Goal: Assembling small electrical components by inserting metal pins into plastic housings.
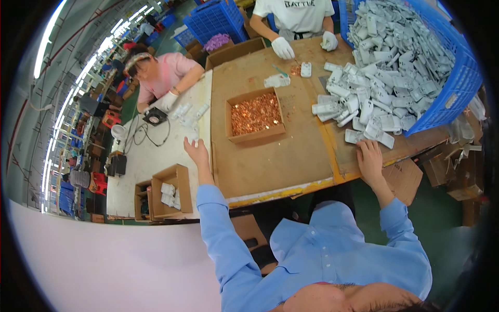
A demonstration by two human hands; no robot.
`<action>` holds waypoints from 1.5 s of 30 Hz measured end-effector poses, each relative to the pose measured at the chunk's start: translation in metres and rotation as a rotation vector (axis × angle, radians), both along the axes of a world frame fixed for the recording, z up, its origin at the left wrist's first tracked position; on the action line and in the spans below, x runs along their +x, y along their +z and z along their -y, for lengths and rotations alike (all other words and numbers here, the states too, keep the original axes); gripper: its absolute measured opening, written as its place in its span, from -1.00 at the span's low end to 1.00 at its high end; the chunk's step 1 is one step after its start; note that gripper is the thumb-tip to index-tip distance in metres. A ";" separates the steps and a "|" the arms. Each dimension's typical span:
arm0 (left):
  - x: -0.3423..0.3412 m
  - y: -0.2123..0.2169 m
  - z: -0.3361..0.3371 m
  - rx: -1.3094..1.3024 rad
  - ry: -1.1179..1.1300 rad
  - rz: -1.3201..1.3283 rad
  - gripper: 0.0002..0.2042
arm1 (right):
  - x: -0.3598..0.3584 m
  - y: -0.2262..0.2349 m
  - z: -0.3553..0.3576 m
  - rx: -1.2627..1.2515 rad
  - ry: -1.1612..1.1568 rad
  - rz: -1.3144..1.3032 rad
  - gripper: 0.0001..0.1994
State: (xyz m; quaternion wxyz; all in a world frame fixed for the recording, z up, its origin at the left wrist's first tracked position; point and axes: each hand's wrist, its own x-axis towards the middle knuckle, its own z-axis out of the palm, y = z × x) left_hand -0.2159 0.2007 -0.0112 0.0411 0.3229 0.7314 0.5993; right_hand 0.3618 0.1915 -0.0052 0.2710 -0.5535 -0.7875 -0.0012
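My left hand [196,152] reaches over the seam between the white table and the brown tabletop, palm up and fingers apart. A pale plastic casing [191,136] lies just past its fingertips; whether they touch cannot be made out. My right hand [370,160] rests near the front edge of the brown tabletop, fingers stretched out. Its fingertips are beside the nearest casings of a loose pile of pale grey plastic casings [371,96]. That pile spills from a tipped blue plastic crate [452,106]. A cardboard box [232,136] of small copper-coloured metal parts stands between my hands, farther in.
Across the table, a person's white-gloved hands [283,48] are near a single casing [306,69]. At left, a co-worker in pink [169,73] leans over a small black fan [155,116] with cables. An open carton [182,179] holding white pieces stands near the white table's front.
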 end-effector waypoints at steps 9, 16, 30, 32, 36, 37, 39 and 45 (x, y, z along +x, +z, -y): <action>0.214 0.032 0.116 0.010 -0.700 0.300 -0.69 | -0.048 0.027 0.014 0.112 0.328 -0.324 -0.78; 0.276 0.008 0.153 0.116 -0.778 0.961 -0.54 | -0.154 0.043 0.071 -0.234 0.940 -0.546 -0.74; 0.238 -0.018 0.229 0.308 -0.192 1.204 -0.76 | -0.326 0.046 -0.130 -0.289 0.788 0.005 -0.80; 0.236 -0.016 0.232 0.315 -0.186 1.181 -0.70 | -0.336 0.034 -0.146 -0.175 0.776 0.229 -0.79; 0.227 -0.021 0.243 0.349 -0.154 1.185 -0.67 | -0.358 0.043 -0.153 -0.258 0.762 0.509 -0.77; 0.224 -0.025 0.244 0.396 -0.162 1.208 -0.67 | -0.359 0.037 -0.155 -0.203 0.767 0.519 -0.79; 0.225 -0.028 0.242 0.488 -0.147 1.258 -0.68 | -0.361 0.027 -0.162 -0.121 0.769 0.540 -0.82; 0.232 -0.034 0.237 0.591 -0.229 1.384 -0.74 | -0.344 0.040 -0.157 -0.129 0.723 0.315 -0.89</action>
